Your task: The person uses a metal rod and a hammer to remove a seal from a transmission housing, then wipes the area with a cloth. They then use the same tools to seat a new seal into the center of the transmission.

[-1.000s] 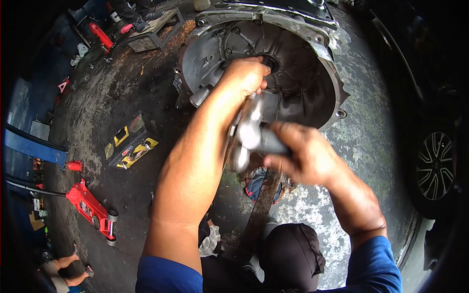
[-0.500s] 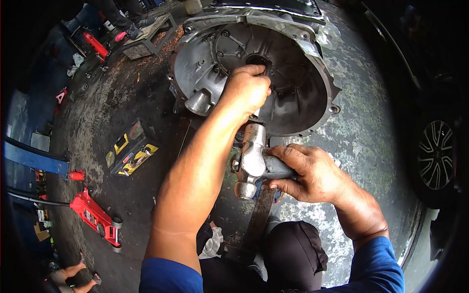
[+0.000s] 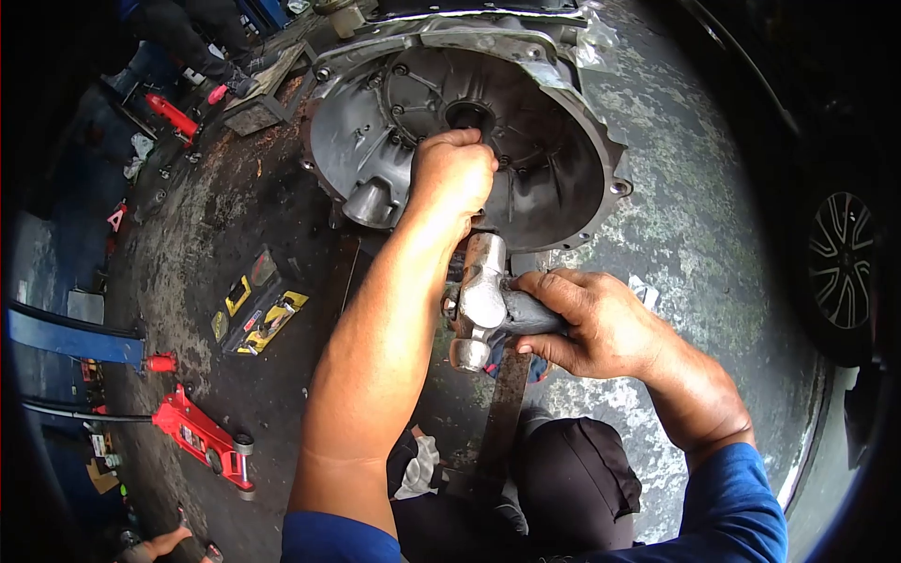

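left hand [image 3: 452, 174]: fisted on something hidden, centre bore of grey cast-metal bell housing [image 3: 563, 178], upper middle
right hand [image 3: 601, 324]: wrapped round steel-headed hammer [image 3: 479, 300], centre frame
hammer head axis: pointing up toward left fist, just below it
nearer: left

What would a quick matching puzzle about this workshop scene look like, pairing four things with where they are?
Things:
1. hammer
2. left hand
3. red floor jack
4. car wheel

Places:
A. far right edge
B. on the floor, lower left
C. gripped in the right hand
D. closed by the centre hole of the bell housing

Pairs: 1-C, 2-D, 3-B, 4-A
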A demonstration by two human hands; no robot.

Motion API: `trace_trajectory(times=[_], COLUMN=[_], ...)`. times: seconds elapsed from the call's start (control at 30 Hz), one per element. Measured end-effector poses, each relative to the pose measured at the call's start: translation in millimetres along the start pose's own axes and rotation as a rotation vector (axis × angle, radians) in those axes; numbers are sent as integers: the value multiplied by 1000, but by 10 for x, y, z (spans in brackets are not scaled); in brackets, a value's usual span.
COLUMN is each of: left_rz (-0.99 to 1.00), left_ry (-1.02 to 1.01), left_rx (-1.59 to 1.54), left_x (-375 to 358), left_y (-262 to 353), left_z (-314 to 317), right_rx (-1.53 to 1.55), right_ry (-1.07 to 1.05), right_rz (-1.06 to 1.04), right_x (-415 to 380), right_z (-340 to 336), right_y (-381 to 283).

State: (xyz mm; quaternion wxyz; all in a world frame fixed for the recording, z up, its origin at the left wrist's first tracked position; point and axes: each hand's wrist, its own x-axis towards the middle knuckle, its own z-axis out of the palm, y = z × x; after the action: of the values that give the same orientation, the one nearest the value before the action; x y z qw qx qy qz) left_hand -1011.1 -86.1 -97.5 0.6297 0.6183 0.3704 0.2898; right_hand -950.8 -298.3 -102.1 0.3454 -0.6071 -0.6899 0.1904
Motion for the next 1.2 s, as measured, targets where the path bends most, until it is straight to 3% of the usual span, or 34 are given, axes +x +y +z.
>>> trace_trajectory(times=[0.47,0.87,1.2], left_rz=[-152,-229,-177], left_ry=[14,-7,-77], left_rx=[-188,-118,-167], left_x=[11,-42,80], left_y=[-16,58,-77], left_z=[0,-25,-81], right_rx=[28,35,23], right_ry=[38,69,93], right_rz=[16,-21,-37], right_x=[-68,-11,115], right_z=[11,17,-7], right_y=[48,93,243])
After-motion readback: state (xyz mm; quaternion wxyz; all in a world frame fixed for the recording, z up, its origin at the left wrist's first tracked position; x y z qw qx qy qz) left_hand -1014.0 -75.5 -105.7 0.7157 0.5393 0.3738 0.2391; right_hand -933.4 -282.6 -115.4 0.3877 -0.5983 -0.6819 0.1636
